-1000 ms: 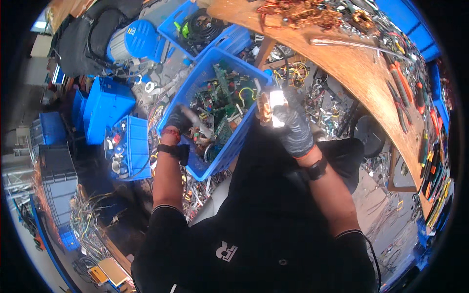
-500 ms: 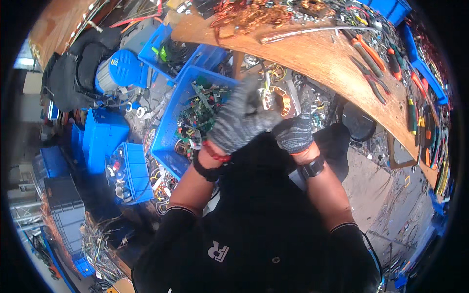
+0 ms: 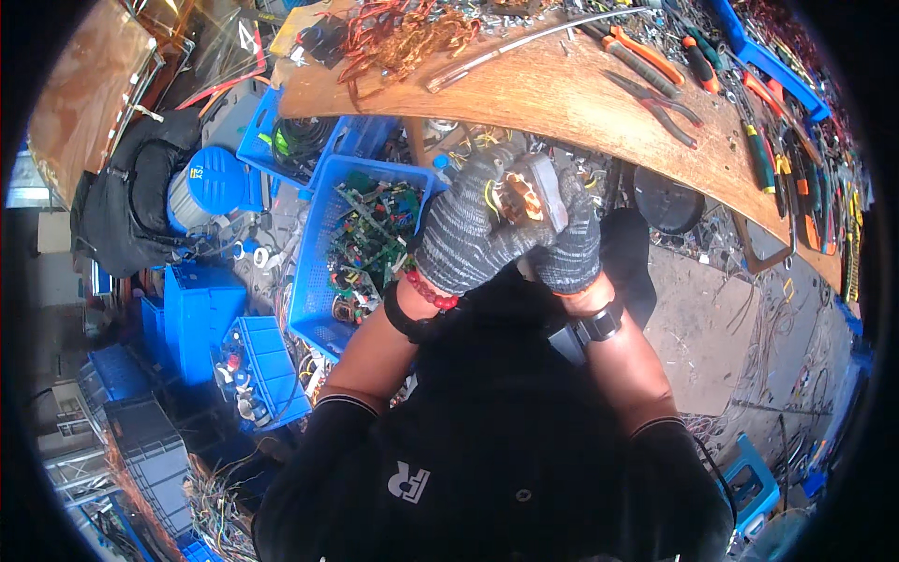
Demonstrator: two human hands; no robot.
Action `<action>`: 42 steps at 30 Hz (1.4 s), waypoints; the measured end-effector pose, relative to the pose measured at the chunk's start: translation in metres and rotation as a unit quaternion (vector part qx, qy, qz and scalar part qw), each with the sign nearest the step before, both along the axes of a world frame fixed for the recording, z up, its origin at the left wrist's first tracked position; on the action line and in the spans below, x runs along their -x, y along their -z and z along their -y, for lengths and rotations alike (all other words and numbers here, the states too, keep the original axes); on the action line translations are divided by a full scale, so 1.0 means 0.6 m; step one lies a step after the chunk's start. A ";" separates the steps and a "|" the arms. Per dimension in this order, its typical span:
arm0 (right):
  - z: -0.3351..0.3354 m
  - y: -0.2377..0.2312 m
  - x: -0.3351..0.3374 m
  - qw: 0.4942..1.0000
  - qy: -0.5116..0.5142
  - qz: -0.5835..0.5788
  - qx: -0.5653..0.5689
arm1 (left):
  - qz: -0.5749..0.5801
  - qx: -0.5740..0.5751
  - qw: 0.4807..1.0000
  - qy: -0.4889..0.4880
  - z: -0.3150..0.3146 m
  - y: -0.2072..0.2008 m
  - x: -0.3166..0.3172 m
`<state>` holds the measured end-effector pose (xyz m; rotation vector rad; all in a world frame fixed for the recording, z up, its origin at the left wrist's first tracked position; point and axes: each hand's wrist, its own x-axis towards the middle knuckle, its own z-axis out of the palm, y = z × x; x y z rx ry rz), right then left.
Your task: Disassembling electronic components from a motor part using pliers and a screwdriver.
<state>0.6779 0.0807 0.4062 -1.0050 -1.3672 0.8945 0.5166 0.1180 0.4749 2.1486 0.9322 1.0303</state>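
Observation:
Both my hands wear grey striped knit gloves and meet in front of my lap. Between them sits a part with copper windings and a flat grey metal side [image 3: 546,187]; its exact kind I cannot make out. My left hand [image 3: 466,229] is closed on its left side, with a bit of yellow wire beside the fingers. From the right, my right hand [image 3: 573,239] grips the grey side, its thumb and fingers partly hidden behind the part. Left of my left hand stands a blue crate [image 3: 309,272] filled with green circuit boards [image 3: 375,220].
A wooden bench [image 3: 524,89] curves across the far side, bearing copper wire scrap [image 3: 412,42], a long metal rod [image 3: 524,47], orange-handled pliers [image 3: 655,103] and screwdrivers [image 3: 758,155]. At left are a blue-lidded bucket [image 3: 215,183] and blue bins [image 3: 201,318]. Cables litter the floor.
The copper-wound part has been turned and raised, so its grey side now faces up between my hands. My left hand has shifted from above it to its left side. The whole view has shifted.

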 end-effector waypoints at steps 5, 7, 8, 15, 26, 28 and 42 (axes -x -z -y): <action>0.000 -0.003 0.010 0.954 -0.053 -0.265 0.130 | 0.009 0.005 1.000 -0.011 0.010 -0.016 0.000; 0.001 -0.020 0.013 0.951 -0.057 -0.277 0.123 | -0.012 -0.034 0.999 -0.021 0.010 -0.016 0.003; 0.002 -0.029 0.011 0.965 -0.053 -0.237 0.098 | -0.024 -0.061 0.998 -0.014 0.010 -0.020 0.007; 0.013 -0.067 0.005 0.997 -0.036 0.053 -0.045 | -0.038 -0.014 0.999 -0.007 -0.009 0.004 0.027; 0.019 -0.056 0.000 0.996 -0.062 -0.039 0.042 | 0.005 -0.046 0.999 -0.007 0.010 0.032 0.021; 0.022 -0.054 -0.001 0.987 -0.082 -0.100 0.096 | -0.014 -0.034 0.999 0.001 0.013 0.020 0.016; 0.025 -0.036 -0.008 0.998 -0.034 -0.023 0.037 | 0.171 0.177 0.967 0.063 -0.019 -0.009 0.010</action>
